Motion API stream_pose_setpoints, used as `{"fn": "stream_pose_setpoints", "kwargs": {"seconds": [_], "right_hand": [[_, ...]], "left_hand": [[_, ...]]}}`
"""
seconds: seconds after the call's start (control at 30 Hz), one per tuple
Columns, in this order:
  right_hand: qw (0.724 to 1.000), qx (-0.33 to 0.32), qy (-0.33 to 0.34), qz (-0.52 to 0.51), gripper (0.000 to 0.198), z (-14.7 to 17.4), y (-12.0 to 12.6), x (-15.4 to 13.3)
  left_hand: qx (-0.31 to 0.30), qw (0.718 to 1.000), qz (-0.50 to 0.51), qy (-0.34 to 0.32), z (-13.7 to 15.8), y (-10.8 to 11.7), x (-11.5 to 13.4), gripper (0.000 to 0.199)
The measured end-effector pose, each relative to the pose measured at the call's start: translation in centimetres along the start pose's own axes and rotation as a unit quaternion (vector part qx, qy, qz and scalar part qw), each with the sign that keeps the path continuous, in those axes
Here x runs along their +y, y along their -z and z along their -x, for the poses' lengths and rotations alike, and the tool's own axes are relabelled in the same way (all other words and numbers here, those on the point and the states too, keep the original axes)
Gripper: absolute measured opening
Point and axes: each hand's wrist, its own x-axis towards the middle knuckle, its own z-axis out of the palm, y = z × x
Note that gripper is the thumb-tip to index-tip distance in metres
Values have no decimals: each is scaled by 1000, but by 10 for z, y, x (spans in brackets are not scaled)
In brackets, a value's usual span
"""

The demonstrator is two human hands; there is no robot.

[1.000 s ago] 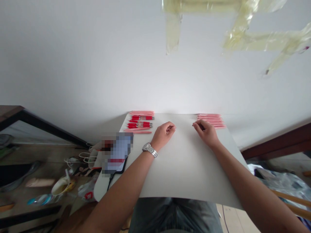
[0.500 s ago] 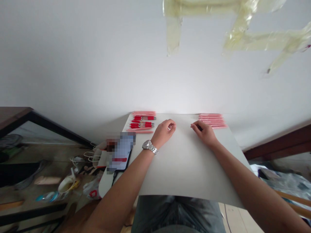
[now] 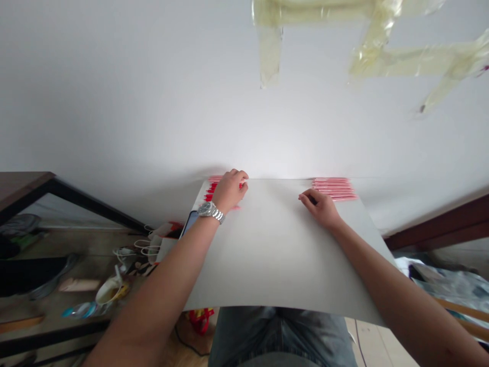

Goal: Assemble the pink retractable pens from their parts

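Note:
My left hand [image 3: 231,189], with a metal watch [image 3: 211,210] on its wrist, hovers over or touches the pens at the table's far left corner. Its thumb and index finger are apart, and a bit of red shows between them. Red pens [image 3: 209,194] and a pink pen-like stick [image 3: 214,178] stick out from beneath the hand, which covers most of them. Resting on the table, my right hand [image 3: 319,205] has its fingers curled toward the thumb, nothing visible in them. Close beyond it lies a row of several pink pen-like sticks [image 3: 335,188], side by side.
The white table [image 3: 275,265] meets the wall [image 3: 153,102], which carries yellowed tape [image 3: 317,12]. A phone [image 3: 190,222] lies at the left edge, partly under my forearm. Bags, a white cup [image 3: 109,290] and a dark frame [image 3: 95,201] stand left of the table.
My left hand has moved left and away from me, from the middle of the table onto the pens, now covering most of them. My right hand has hardly moved.

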Motion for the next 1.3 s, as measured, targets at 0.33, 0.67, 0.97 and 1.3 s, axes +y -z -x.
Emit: {"fn": "stream_pose_setpoints", "kwargs": {"seconds": [0.33,0.67,0.97,1.3], "right_hand": [[1000,7,-1,7,38,0,0,1],[1000,4,-8,17,37,0,1,-1],[1000,7,-9,17,38,0,1,2],[1000,9,-10,24,38,-1,1,3]], "left_hand": [[-77,987,-142,20,-12,20,-40,21],[-116,977,-174,36,-15,24,-51,17],[-135,973,-188,26,-22,24,-56,15],[-142,967,-208,-35,-29,22,-66,13]]}}
